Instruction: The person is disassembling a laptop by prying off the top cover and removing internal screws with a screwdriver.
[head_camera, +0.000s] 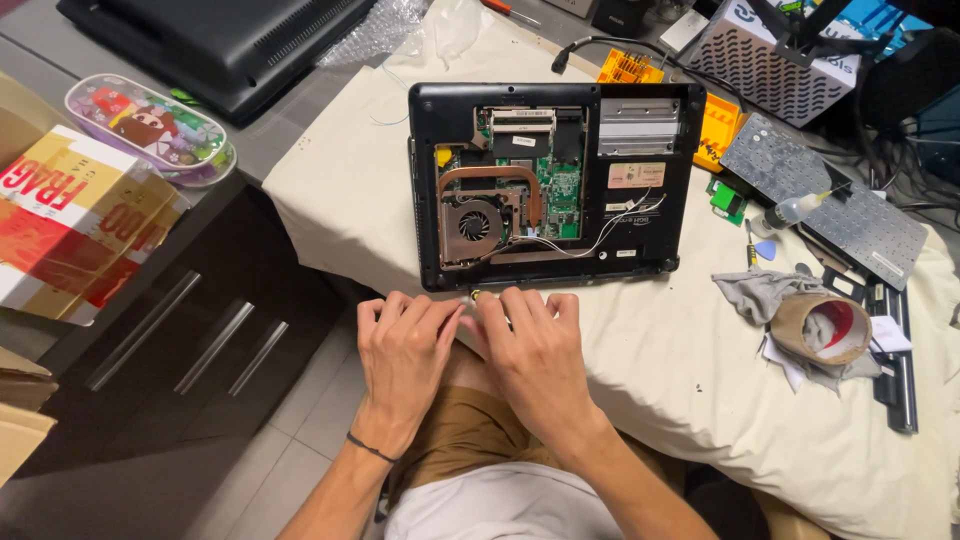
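An opened black laptop (640, 215) lies bottom-up on a cream cloth (680, 370), its fan (474, 223), copper heat pipe and green circuit board (562, 190) exposed. My left hand (402, 350) and my right hand (530, 345) rest side by side at the cloth's near edge, just below the laptop's front rim. Their fingertips meet near a small yellowish part (476, 295) by that rim. What the fingers pinch, if anything, is hidden.
A removed keyboard panel (820, 200), a roll of tape with a grey rag (820, 325), a small bottle (790, 212) and a black strip lie right. A dark drawer unit (200, 330), a cardboard box, a pencil case (145, 125) and a black monitor stand left.
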